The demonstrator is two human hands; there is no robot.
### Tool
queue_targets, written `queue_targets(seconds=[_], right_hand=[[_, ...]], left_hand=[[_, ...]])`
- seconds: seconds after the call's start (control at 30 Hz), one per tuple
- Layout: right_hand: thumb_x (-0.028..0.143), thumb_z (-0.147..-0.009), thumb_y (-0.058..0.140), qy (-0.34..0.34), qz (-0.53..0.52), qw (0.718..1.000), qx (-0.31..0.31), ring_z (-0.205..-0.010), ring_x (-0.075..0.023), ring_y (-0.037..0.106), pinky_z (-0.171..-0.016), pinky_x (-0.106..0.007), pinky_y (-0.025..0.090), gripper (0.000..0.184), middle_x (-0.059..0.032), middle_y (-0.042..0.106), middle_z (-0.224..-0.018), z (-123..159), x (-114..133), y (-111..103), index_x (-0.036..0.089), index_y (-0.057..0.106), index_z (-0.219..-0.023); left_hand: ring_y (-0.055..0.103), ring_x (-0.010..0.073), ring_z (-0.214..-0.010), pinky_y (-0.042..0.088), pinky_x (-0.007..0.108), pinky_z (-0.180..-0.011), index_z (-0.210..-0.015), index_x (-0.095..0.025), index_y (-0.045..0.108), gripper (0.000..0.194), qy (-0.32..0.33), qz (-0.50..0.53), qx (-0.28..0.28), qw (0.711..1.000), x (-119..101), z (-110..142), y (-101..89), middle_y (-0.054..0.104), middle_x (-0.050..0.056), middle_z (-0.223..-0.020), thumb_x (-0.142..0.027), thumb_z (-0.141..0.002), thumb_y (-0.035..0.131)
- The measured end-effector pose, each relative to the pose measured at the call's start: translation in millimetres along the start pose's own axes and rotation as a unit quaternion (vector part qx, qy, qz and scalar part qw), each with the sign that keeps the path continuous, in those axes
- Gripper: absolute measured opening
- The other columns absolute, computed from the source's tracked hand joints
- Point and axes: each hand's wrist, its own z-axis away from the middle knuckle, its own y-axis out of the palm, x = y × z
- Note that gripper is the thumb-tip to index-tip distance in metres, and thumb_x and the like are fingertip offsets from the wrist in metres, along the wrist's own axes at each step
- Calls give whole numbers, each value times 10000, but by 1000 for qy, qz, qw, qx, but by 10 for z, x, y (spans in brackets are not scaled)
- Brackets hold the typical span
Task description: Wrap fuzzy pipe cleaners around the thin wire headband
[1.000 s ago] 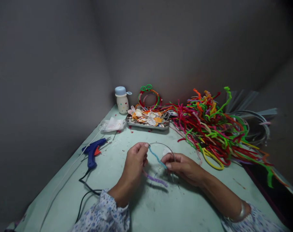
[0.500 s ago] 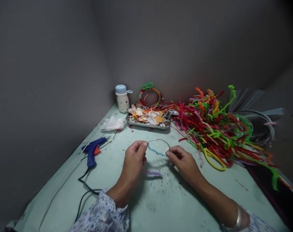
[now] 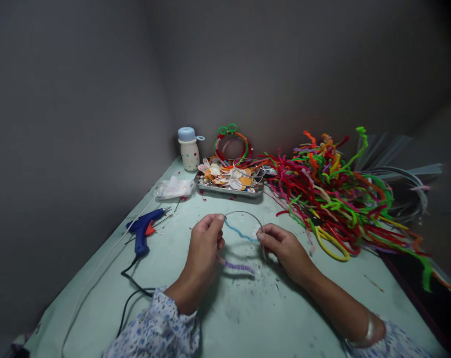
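Between my hands is a thin metal headband (image 3: 248,213), curving away from me. My left hand (image 3: 207,241) is closed on one side of it, thumb on top. Below that hand one end of the band shows, wrapped in purple pipe cleaner (image 3: 239,268) with a pink stretch nearer my fingers. A light blue pipe cleaner (image 3: 240,233), slightly wavy, runs from my left thumb to my right fingertips. My right hand (image 3: 281,246) pinches there, close against the bare side of the band. Whether it grips the band as well is hard to tell.
A blue glue gun (image 3: 141,231) with its cord lies left. Farther back are a plastic bag (image 3: 175,187), a bottle (image 3: 189,154), a metal tray (image 3: 229,191) of small decorations and a decorated headband (image 3: 215,145). A heap of colourful pipe cleaners (image 3: 330,189) covers the right side.
My hands have moved slightly apart, and the blue pipe cleaner between them looks longer. More of the purple-wrapped end and of the bare band's right side shows.
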Motion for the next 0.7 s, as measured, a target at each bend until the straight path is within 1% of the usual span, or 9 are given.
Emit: queue_targets(seconds=[0.07,0.13,0.23,0.33,0.43,0.6,0.63,0.7], right_hand=[[438,-738,680,-1,41,999,-34,-539,-130,442,-531,-272,353,250,24,521,-574,-8,9,15,196,619,-763],[444,-741,679,0,38,999,-39,-540,-130,467,-541,-277,368,265,14,565,-587,-16,2,17,189,631,-792],[428,-775,653,17,-34,999,-7,-638,-153,563,-595,-285,400,308,-36,658,-713,-21,-33,-10,172,639,-945],[400,-790,644,28,-105,994,21,-727,-171,612,-627,-289,418,345,-68,689,-821,-15,-61,-42,169,613,-1044],[365,-773,664,22,-103,994,31,-726,-161,609,-636,-285,423,315,-62,689,-845,-1,-48,-30,184,609,-1025],[336,-695,721,23,-68,997,-24,-613,-146,574,-573,-275,418,246,12,612,-669,11,28,44,207,580,-849],[331,-698,712,27,-65,997,-30,-591,-142,565,-567,-275,417,226,18,598,-644,12,40,52,207,573,-825],[314,-722,675,36,-63,997,-24,-567,-137,551,-566,-278,418,174,17,590,-614,16,56,57,202,573,-808]], left_hand=[[345,51,-457,316,142,-423,-744,-175,519,242,-5,4,2,1000,-2,4,4,350,-73,-575,-400,-792,593],[344,51,-459,302,140,-411,-753,-175,515,243,-10,7,-2,1000,-6,8,7,347,-71,-582,-402,-796,588],[330,51,-456,267,140,-386,-761,-175,509,257,-16,14,-17,1000,-13,12,8,340,-70,-587,-417,-796,587],[323,49,-455,258,139,-381,-747,-175,497,266,-11,25,-27,999,-14,11,9,337,-71,-588,-420,-795,589],[327,46,-462,274,136,-394,-737,-172,495,264,3,34,-29,999,-9,10,9,352,-67,-598,-411,-796,591],[335,49,-457,264,140,-378,-757,-177,512,269,-1,37,-32,999,-1,14,8,362,-68,-597,-428,-780,603],[336,50,-456,261,141,-374,-754,-177,511,270,-2,36,-32,999,0,15,9,365,-67,-597,-430,-778,604],[338,51,-452,255,143,-366,-746,-177,510,274,-5,34,-30,999,3,17,13,363,-68,-592,-432,-773,605]])
